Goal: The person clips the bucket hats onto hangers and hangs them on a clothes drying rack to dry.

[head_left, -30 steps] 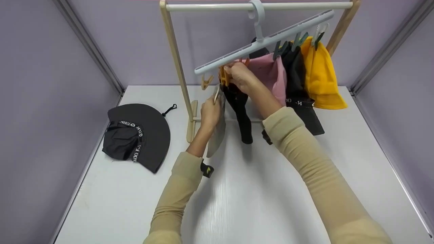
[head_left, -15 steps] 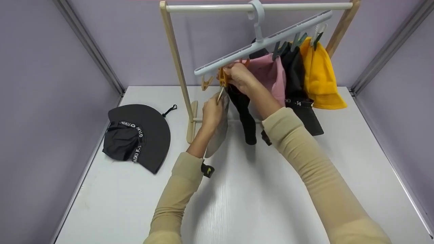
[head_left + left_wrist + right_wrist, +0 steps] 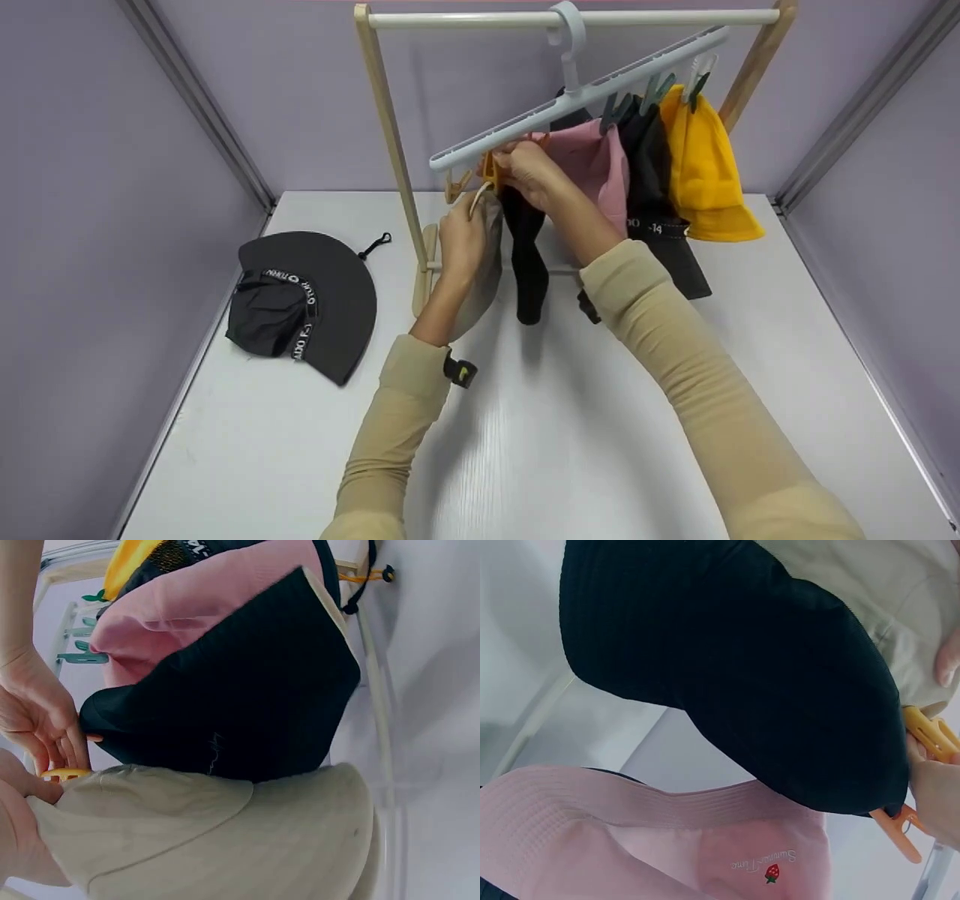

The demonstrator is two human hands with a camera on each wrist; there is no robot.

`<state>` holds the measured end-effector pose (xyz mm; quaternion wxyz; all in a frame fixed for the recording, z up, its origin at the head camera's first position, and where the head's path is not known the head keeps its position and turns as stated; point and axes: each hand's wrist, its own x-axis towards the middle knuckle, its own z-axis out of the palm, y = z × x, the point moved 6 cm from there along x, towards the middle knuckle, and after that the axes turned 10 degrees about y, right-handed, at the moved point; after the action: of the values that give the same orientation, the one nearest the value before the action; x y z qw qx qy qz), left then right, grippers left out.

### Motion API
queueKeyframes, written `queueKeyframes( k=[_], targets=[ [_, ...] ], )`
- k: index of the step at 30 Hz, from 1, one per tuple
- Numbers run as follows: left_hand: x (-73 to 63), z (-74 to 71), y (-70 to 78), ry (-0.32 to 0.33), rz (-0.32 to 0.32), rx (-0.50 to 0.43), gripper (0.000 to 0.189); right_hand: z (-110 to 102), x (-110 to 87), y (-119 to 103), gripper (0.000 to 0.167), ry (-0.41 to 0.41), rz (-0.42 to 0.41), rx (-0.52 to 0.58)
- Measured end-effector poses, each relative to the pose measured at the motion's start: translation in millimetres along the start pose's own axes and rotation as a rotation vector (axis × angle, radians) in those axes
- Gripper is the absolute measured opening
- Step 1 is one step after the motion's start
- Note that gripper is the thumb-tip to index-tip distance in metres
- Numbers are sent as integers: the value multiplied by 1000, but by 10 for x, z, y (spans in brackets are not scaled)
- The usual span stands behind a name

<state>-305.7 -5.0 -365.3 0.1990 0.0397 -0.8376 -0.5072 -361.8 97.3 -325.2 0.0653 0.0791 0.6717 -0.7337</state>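
My left hand (image 3: 462, 238) pinches the edge of a beige bucket hat (image 3: 225, 832) and holds it up under a pale hanger (image 3: 495, 140). Close by, my right hand (image 3: 529, 172) grips a yellow clothespin (image 3: 934, 731) on the hanger's low left end. In the head view the hat's rim meets the clothespin's lower tip. Right beside hangs a black bucket hat (image 3: 240, 690), with an orange clothespin (image 3: 896, 834) at its top edge. Behind it is a pink bucket hat (image 3: 600, 169) with a small strawberry design, seen in the right wrist view.
The hanger tilts from a wooden-legged rack's white rail (image 3: 465, 19). A black cap (image 3: 660, 195) and yellow bucket hat (image 3: 709, 165) hang at its right. A tan clothespin (image 3: 456, 186) dangles at its left end. A dark wide-brimmed hat (image 3: 330, 285) lies on the white table.
My left hand has risen slightly, bringing the beige hat's rim up against the yellow clothespin. The black hat has swung a little, and the hanger's right end has shifted slightly. My right hand stays put.
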Motion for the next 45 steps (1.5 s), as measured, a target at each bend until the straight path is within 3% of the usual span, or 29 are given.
queueKeyframes(
  k=[5, 11, 18, 27, 36, 45],
  targets=[
    [-11, -17, 21, 62, -15, -26, 25, -4, 2, -14, 20, 15, -41, -19],
    [-36, 41, 43, 73, -3, -4, 24, -12, 26, -26, 21, 37, -79, -57],
    [-40, 57, 108, 99, 49, 84, 24, -31, 40, 17, 22, 29, -39, -2],
    [-67, 51, 201, 104, 112, 181, 25, -1, -47, 29, 28, -5, -52, 83],
    [-164, 44, 251, 105, 147, 235, 31, -47, -122, 44, 32, 31, -59, 151],
    [-194, 32, 257, 94, 183, 232, 41, 4, -156, 21, 32, 55, -133, 138]
  ],
)
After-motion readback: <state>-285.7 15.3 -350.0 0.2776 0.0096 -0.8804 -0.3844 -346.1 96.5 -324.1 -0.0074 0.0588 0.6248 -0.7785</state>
